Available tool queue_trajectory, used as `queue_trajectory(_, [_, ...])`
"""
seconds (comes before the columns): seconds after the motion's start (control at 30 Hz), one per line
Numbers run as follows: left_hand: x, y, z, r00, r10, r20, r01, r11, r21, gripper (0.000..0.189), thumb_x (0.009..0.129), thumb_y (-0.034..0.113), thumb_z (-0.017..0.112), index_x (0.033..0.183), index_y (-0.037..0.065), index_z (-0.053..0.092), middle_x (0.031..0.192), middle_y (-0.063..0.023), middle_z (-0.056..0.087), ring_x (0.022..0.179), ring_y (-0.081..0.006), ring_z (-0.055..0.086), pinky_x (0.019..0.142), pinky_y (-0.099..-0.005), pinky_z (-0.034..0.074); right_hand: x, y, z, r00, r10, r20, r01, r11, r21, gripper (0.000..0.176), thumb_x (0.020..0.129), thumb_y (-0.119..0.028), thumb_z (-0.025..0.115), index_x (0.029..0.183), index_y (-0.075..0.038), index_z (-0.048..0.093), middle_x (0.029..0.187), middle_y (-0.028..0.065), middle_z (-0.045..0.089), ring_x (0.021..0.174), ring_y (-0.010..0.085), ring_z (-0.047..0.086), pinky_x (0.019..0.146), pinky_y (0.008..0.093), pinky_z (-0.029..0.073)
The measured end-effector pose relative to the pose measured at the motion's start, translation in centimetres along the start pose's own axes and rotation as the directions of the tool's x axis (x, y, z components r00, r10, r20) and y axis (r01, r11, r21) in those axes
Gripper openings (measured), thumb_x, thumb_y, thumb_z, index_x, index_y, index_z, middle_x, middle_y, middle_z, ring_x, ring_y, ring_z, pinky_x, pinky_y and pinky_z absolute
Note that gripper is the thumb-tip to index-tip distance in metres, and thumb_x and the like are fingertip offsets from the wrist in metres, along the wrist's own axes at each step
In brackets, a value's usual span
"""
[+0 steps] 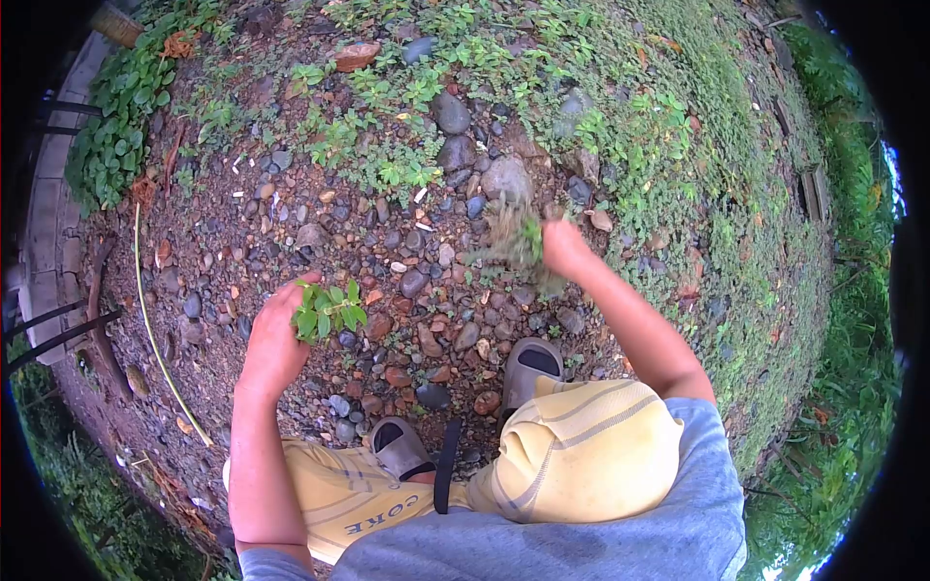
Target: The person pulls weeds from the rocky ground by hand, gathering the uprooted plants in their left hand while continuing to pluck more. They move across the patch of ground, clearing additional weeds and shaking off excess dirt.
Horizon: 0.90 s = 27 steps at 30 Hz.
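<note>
Left hand (269,339): was closed narrowly around the lower part of 1 leafy sprig (329,312), with the fingers curled mostly out of sight.
Leafy sprig: stuck out from the thumb side of that hand, above the pebbles (412,283).
Right hand (564,247): was shut around 1 weed clump (513,237); how each finger lay could not be told.
Weed clump: hung to the left of the right fist, blurred, near a large grey stone (506,180).
Low weeds (668,194): spread over the ground beyond and to the right of the right hand.
Sandals (399,447): 2, grey-brown, stood on the pebbles between the forearms.
Yellow trousers (596,450): covered 2 bent legs.
Pale stalk (155,315): lay to the left of the left hand, well apart from it.
</note>
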<state>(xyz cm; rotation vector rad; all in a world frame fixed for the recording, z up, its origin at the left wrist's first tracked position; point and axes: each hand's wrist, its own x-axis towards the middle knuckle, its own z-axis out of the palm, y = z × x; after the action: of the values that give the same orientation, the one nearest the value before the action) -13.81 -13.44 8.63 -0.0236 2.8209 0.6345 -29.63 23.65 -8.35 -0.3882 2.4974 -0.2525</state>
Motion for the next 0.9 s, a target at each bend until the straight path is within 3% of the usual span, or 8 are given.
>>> queue_trajectory(0.1, [0.1,0.2,0.0,1.000,-0.002,0.010,0.002,1.000,-0.008,0.037,0.074,-0.004,0.057,0.109,0.005,0.056,0.122,-0.0118,0.056,0.111,-0.0333,0.054,0.094,-0.0408,0.044,-3.4,-1.8,-0.2,0.980,-0.090,0.175,0.078,0.994,0.076,0.025,0.070,0.001,0.055,0.094,0.005,0.062,0.086,0.0275,0.062,0.086,0.0418,0.061,0.080,0.0441,0.050])
queue_trajectory(0.2, [0.2,0.4,0.3,1.000,0.007,0.010,-0.006,0.999,-0.031,0.036,0.071,-0.005,0.058,0.106,0.003,0.056,0.122,-0.0122,0.056,0.112,-0.0335,0.052,0.094,-0.0414,0.043,-2.3,-0.9,-0.2,0.996,-0.024,-0.090,0.041,0.980,0.195,0.028,0.070,0.005,0.052,0.096,0.005,0.061,0.090,0.0265,0.063,0.086,0.0410,0.062,0.080,0.0447,0.051])
queue_trajectory(0.27, [0.3,0.6,0.3,1.000,0.012,-0.007,-0.012,0.999,-0.045,0.035,0.071,-0.005,0.058,0.105,0.003,0.056,0.122,-0.0122,0.056,0.111,-0.0337,0.052,0.094,-0.0416,0.043,0.0,0.8,-0.6,0.981,0.003,-0.193,-0.019,0.997,-0.078,0.052,0.074,0.008,0.046,0.125,-0.002,0.048,0.106,0.0233,0.059,0.091,0.0377,0.062,0.080,0.0443,0.051])
queue_trajectory(0.43, [0.1,0.5,0.2,1.000,0.020,0.000,-0.020,1.000,-0.011,0.035,0.070,-0.005,0.058,0.105,0.003,0.056,0.122,-0.0124,0.056,0.111,-0.0336,0.053,0.094,-0.0416,0.043,2.8,4.5,-1.9,0.958,0.008,-0.286,-0.100,0.946,-0.308,0.058,0.074,0.004,0.051,0.130,-0.011,0.047,0.112,0.0160,0.055,0.099,0.0313,0.058,0.081,0.0386,0.051])
queue_trajectory(0.53, [-0.4,0.2,0.4,1.000,-0.006,0.013,0.006,1.000,-0.013,0.037,0.071,-0.005,0.058,0.106,0.003,0.056,0.122,-0.0127,0.056,0.112,-0.0335,0.052,0.095,-0.0415,0.043,3.4,5.2,-2.8,0.984,-0.089,-0.152,0.015,0.902,-0.432,0.054,0.076,0.002,0.050,0.129,-0.013,0.050,0.114,0.0153,0.054,0.103,0.0299,0.057,0.082,0.0378,0.050])
queue_trajectory(0.7, [0.0,1.1,0.2,0.999,-0.032,0.024,0.032,0.999,-0.007,0.040,0.071,-0.005,0.058,0.109,0.003,0.056,0.123,-0.0128,0.055,0.113,-0.0336,0.051,0.096,-0.0411,0.042,5.2,5.8,-2.6,0.954,-0.103,-0.282,-0.018,0.917,-0.399,0.020,0.084,-0.010,0.047,0.096,-0.008,0.063,0.095,0.0123,0.064,0.093,0.0287,0.062,0.079,0.0388,0.051])
queue_trajectory(0.8, [0.3,1.3,0.4,1.000,0.000,0.025,0.000,1.000,-0.005,0.040,0.071,-0.006,0.057,0.110,0.003,0.055,0.123,-0.0125,0.055,0.114,-0.0334,0.051,0.096,-0.0411,0.042,6.4,5.5,-2.2,0.950,-0.088,-0.298,-0.036,0.921,-0.388,0.021,0.085,-0.011,0.046,0.093,-0.008,0.065,0.097,0.0132,0.063,0.094,0.0286,0.062,0.078,0.0394,0.051])
queue_trajectory(0.9, [0.3,1.3,0.5,1.000,0.019,0.018,-0.019,1.000,-0.001,0.039,0.072,-0.006,0.057,0.110,0.003,0.055,0.123,-0.0121,0.055,0.113,-0.0332,0.051,0.095,-0.0413,0.042,7.1,5.0,-2.6,0.965,-0.070,-0.251,-0.043,0.907,-0.419,0.018,0.078,-0.007,0.053,0.093,-0.008,0.064,0.097,0.0127,0.064,0.092,0.0284,0.063,0.079,0.0385,0.051])
